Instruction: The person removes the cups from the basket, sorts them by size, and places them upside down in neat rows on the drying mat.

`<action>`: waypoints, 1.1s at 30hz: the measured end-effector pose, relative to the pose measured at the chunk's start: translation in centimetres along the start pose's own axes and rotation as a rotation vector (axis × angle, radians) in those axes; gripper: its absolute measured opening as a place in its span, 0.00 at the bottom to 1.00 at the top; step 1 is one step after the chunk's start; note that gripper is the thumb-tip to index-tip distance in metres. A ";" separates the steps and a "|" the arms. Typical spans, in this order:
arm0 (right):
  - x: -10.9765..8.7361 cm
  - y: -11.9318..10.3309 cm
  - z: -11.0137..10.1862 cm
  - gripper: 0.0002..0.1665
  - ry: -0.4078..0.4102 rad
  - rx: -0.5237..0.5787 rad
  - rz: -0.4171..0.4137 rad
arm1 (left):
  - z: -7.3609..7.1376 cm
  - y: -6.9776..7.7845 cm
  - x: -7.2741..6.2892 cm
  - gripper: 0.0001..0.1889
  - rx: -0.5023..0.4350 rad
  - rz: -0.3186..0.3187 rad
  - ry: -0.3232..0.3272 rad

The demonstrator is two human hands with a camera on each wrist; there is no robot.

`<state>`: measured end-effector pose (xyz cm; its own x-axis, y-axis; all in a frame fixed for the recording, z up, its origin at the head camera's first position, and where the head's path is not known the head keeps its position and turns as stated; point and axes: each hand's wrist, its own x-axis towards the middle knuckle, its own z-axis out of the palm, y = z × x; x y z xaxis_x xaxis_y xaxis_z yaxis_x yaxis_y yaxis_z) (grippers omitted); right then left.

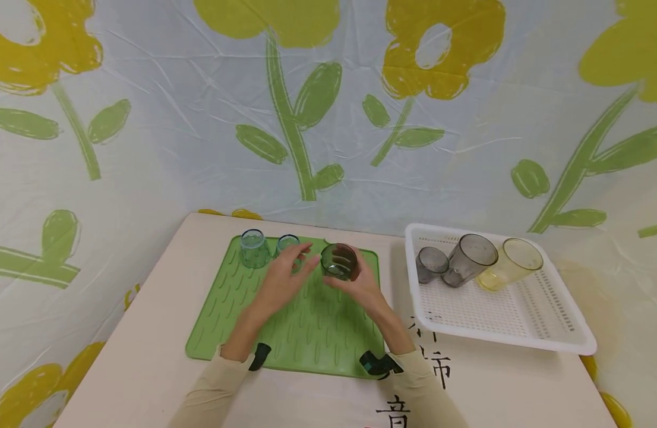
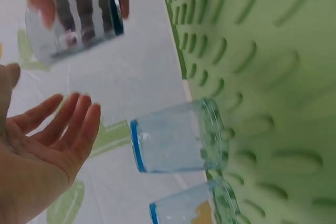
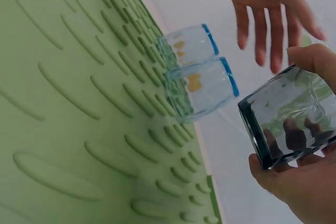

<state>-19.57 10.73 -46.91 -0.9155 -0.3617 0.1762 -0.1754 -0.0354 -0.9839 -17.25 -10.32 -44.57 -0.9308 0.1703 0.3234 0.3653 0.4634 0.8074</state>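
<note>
My right hand [image 1: 365, 286] grips a dark grey-green glass tumbler [image 1: 336, 268] around its side, above the right part of a green ridged mat [image 1: 307, 342]. In the right wrist view the thick dark base of that tumbler [image 3: 286, 121] faces the mat. My left hand [image 1: 279, 280] has its fingers spread and holds nothing, just left of the tumbler. Two clear bluish glasses with blue rims stand upright at the mat's back left: the outer glass [image 1: 255, 252] shows fully, while the inner glass [image 1: 287, 242] is partly hidden behind my left hand.
On the right of the table [image 1: 147, 333] stands a white perforated basket [image 1: 499, 337]. Inside are a small grey glass [image 1: 431, 266], a taller grey glass [image 1: 470, 261] and a yellow glass [image 1: 512, 264]. A flower-printed cloth [image 1: 350, 196] hangs behind the table.
</note>
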 end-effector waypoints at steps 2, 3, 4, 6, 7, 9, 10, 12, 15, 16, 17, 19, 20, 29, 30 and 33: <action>0.2 0.3 0.4 0.45 -0.016 -0.011 -0.008 | 0.3 0.4 0.1 0.31 0.005 -0.024 -0.007; 0.3 0.4 0.6 0.44 -0.021 -0.027 -0.013 | 0.5 0.6 0.1 0.34 0.014 -0.036 -0.013; 0.3 0.5 0.7 0.44 -0.028 -0.036 -0.018 | 0.7 0.9 0.1 0.36 0.026 -0.043 -0.021; 0.3 0.6 0.9 0.43 -0.044 -0.069 -0.030 | 1.1 1.2 0.2 0.41 0.052 -0.050 -0.034; 0.3 0.7 1.1 0.43 -0.049 -0.091 -0.029 | 1.3 1.4 0.2 0.42 0.076 -0.047 -0.038; 0.2 0.8 1.3 0.43 -0.057 -0.132 -0.026 | 1.6 1.6 0.3 0.45 0.122 -0.035 -0.045; 0.2 0.8 1.3 0.43 -0.060 -0.147 -0.021 | 1.7 1.7 0.3 0.45 0.138 -0.030 -0.046; 0.1 0.8 1.5 0.44 -0.059 -0.177 -0.003 | 1.9 1.7 0.3 0.45 0.162 -0.024 -0.040; 0.1 1.0 1.6 0.43 -0.059 -0.189 0.007 | 2.1 1.6 0.3 0.43 0.175 -0.015 -0.025; 0.1 1.1 1.6 0.43 -0.060 -0.185 0.010 | 2.2 1.7 0.3 0.42 0.174 -0.009 -0.017; 0.1 1.1 1.6 0.43 -0.066 -0.178 0.013 | 2.2 1.6 0.2 0.41 0.175 -0.002 -0.012; 0.1 1.1 1.5 0.44 -0.086 -0.155 0.031 | 2.2 1.6 0.2 0.40 0.171 0.010 -0.003; 0.1 1.1 1.5 0.45 -0.097 -0.133 0.048 | 2.2 1.6 0.2 0.40 0.165 0.015 0.001; 0.1 1.7 0.4 0.43 -0.201 0.198 0.237 | 2.0 1.2 0.3 0.36 0.022 0.059 0.051; 0.0 1.8 0.3 0.42 -0.203 0.223 0.245 | 1.8 1.1 0.2 0.36 0.003 0.063 0.050; -0.2 1.9 0.0 0.43 -0.209 0.296 0.260 | 1.4 0.9 0.0 0.36 -0.042 0.062 0.035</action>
<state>-19.74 10.71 -48.82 -0.8171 -0.5735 -0.0581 0.1898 -0.1726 -0.9665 -16.97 -8.66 -44.58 -0.9056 0.1664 0.3902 0.4233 0.4156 0.8051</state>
